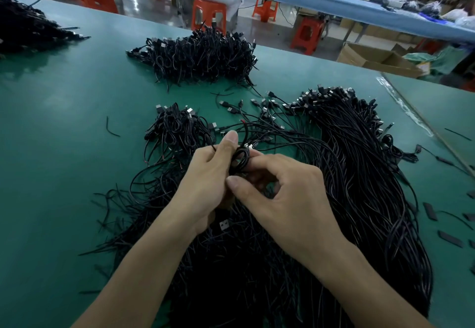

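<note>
Both hands meet over the middle of a green table [64, 147]. My left hand [208, 178] grips a small coil of black USB cable [240, 159], thumb up along its side. My right hand [285, 194] pinches the same coil from the right, fingers curled round it. The cable's free end arcs up past my left thumb. Beneath my hands lies a big spread of straight black cables [359, 173] with USB plugs at the far end. A small heap of coiled cables [177, 128] sits just beyond my left hand.
A larger heap of coiled cables [203, 57] lies farther back, and another dark pile [25, 24] at the far left. Short black pieces [449, 237] are scattered at the right. Beyond the table stand orange stools [208, 14], a seated person, a blue bench and cardboard boxes [380, 57].
</note>
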`<state>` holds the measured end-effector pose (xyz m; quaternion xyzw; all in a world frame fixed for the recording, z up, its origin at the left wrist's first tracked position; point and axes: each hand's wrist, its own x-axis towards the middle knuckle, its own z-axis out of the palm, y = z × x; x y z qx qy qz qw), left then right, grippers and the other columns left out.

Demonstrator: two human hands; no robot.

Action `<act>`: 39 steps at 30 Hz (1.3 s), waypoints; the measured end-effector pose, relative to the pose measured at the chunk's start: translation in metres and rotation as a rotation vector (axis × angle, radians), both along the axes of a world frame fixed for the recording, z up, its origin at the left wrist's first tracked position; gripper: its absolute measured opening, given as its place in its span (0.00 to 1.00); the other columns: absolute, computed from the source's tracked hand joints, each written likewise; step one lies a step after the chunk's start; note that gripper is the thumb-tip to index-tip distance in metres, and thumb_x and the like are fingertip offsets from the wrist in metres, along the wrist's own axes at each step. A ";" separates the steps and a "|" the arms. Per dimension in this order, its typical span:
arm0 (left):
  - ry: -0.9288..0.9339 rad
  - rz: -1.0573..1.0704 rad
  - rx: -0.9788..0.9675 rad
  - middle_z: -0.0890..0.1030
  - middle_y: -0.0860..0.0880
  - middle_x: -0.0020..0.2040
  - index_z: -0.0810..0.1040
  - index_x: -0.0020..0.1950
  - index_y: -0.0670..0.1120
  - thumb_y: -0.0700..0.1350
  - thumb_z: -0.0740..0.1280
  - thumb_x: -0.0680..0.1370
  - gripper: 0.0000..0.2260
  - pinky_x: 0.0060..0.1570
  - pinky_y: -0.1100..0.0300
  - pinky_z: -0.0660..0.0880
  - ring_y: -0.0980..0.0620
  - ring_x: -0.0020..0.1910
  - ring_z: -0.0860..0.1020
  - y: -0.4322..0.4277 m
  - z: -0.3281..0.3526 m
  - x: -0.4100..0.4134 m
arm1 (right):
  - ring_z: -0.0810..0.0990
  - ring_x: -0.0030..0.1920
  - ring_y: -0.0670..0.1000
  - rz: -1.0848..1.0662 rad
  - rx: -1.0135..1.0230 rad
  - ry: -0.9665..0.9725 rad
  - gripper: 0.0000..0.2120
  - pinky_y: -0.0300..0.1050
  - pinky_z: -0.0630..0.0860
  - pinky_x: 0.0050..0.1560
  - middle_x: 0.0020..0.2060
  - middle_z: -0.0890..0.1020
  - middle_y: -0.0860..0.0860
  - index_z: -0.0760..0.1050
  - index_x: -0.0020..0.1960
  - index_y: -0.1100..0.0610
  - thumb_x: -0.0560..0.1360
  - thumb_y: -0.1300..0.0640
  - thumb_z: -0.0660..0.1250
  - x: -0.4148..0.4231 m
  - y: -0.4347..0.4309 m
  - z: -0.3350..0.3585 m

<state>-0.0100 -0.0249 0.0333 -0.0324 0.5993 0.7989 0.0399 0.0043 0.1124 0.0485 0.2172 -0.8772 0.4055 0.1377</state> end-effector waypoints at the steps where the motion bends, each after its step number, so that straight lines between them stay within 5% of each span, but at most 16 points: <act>1: 0.001 -0.002 0.004 0.85 0.46 0.34 0.86 0.38 0.47 0.56 0.58 0.84 0.24 0.32 0.64 0.78 0.51 0.34 0.84 0.000 0.001 0.000 | 0.81 0.50 0.39 0.004 -0.004 0.002 0.10 0.32 0.76 0.47 0.44 0.84 0.43 0.84 0.49 0.52 0.74 0.47 0.71 0.000 -0.001 0.000; 5: -0.002 0.041 -0.027 0.71 0.54 0.21 0.84 0.30 0.51 0.56 0.55 0.85 0.28 0.19 0.70 0.64 0.59 0.18 0.67 0.001 0.003 0.000 | 0.81 0.52 0.38 0.000 -0.059 0.005 0.05 0.25 0.73 0.51 0.47 0.84 0.40 0.85 0.49 0.54 0.75 0.60 0.72 -0.001 -0.002 -0.003; 9: 0.001 0.050 -0.046 0.67 0.52 0.22 0.83 0.29 0.52 0.57 0.55 0.84 0.29 0.19 0.67 0.60 0.57 0.18 0.61 0.001 0.000 -0.002 | 0.81 0.50 0.40 -0.011 0.016 0.002 0.03 0.27 0.73 0.50 0.48 0.84 0.43 0.84 0.47 0.55 0.76 0.60 0.72 -0.001 0.001 -0.002; 12: 0.006 0.050 -0.039 0.66 0.52 0.22 0.84 0.32 0.50 0.58 0.57 0.84 0.27 0.20 0.66 0.58 0.56 0.19 0.60 0.002 -0.003 -0.003 | 0.80 0.54 0.43 0.052 0.195 0.184 0.03 0.32 0.74 0.55 0.46 0.81 0.48 0.82 0.49 0.57 0.79 0.60 0.69 0.000 0.002 0.000; 15: -0.018 0.049 -0.039 0.64 0.51 0.23 0.82 0.30 0.49 0.58 0.58 0.83 0.27 0.20 0.66 0.57 0.55 0.19 0.59 0.002 -0.004 -0.004 | 0.79 0.47 0.51 0.077 0.421 0.430 0.03 0.46 0.78 0.48 0.42 0.80 0.51 0.81 0.48 0.59 0.79 0.62 0.68 0.001 0.004 0.001; 17: -0.036 0.023 -0.012 0.64 0.51 0.23 0.76 0.26 0.48 0.58 0.59 0.83 0.28 0.21 0.65 0.56 0.55 0.20 0.58 0.002 -0.005 -0.004 | 0.75 0.43 0.52 0.076 0.516 0.556 0.04 0.46 0.75 0.42 0.42 0.79 0.52 0.81 0.46 0.59 0.77 0.65 0.68 0.001 0.004 0.005; 20: -0.023 -0.060 -0.010 0.62 0.48 0.27 0.72 0.30 0.46 0.60 0.61 0.80 0.24 0.23 0.62 0.54 0.53 0.23 0.57 0.002 -0.006 -0.002 | 0.75 0.49 0.53 0.144 0.602 0.625 0.07 0.47 0.71 0.48 0.49 0.80 0.53 0.80 0.47 0.58 0.78 0.63 0.63 -0.001 0.005 0.014; 22: -0.049 -0.100 -0.051 0.63 0.48 0.27 0.74 0.31 0.47 0.60 0.62 0.79 0.23 0.23 0.63 0.54 0.53 0.23 0.57 0.002 -0.007 -0.002 | 0.76 0.54 0.54 0.222 0.658 0.600 0.08 0.48 0.71 0.52 0.53 0.80 0.54 0.79 0.48 0.58 0.78 0.63 0.62 -0.005 0.005 0.021; 26: -0.154 -0.147 -0.066 0.63 0.53 0.23 0.70 0.26 0.51 0.52 0.58 0.85 0.26 0.20 0.66 0.56 0.57 0.20 0.58 0.003 -0.007 -0.001 | 0.76 0.47 0.54 0.235 0.623 0.419 0.07 0.51 0.75 0.49 0.46 0.80 0.52 0.79 0.50 0.57 0.74 0.66 0.69 -0.013 0.008 0.026; 32: -0.180 -0.425 0.054 0.61 0.55 0.27 0.66 0.27 0.53 0.74 0.59 0.71 0.27 0.20 0.69 0.54 0.57 0.23 0.54 -0.007 -0.005 -0.002 | 0.76 0.45 0.54 0.209 0.445 0.196 0.05 0.54 0.76 0.47 0.43 0.79 0.51 0.80 0.48 0.59 0.79 0.60 0.66 -0.016 0.011 0.026; 36: 0.007 -0.609 -0.137 0.64 0.48 0.32 0.77 0.38 0.50 0.55 0.76 0.65 0.12 0.26 0.66 0.59 0.53 0.26 0.62 -0.015 -0.002 -0.001 | 0.78 0.45 0.48 0.227 0.338 0.053 0.04 0.49 0.76 0.47 0.47 0.78 0.44 0.83 0.48 0.54 0.77 0.60 0.70 -0.018 0.017 0.031; 39: 0.027 -0.673 -0.227 0.61 0.46 0.32 0.77 0.42 0.42 0.39 0.78 0.67 0.11 0.25 0.63 0.59 0.52 0.27 0.61 -0.017 -0.005 0.000 | 0.80 0.43 0.49 0.267 0.423 0.117 0.04 0.51 0.78 0.44 0.48 0.80 0.45 0.84 0.47 0.54 0.77 0.57 0.70 -0.017 0.017 0.035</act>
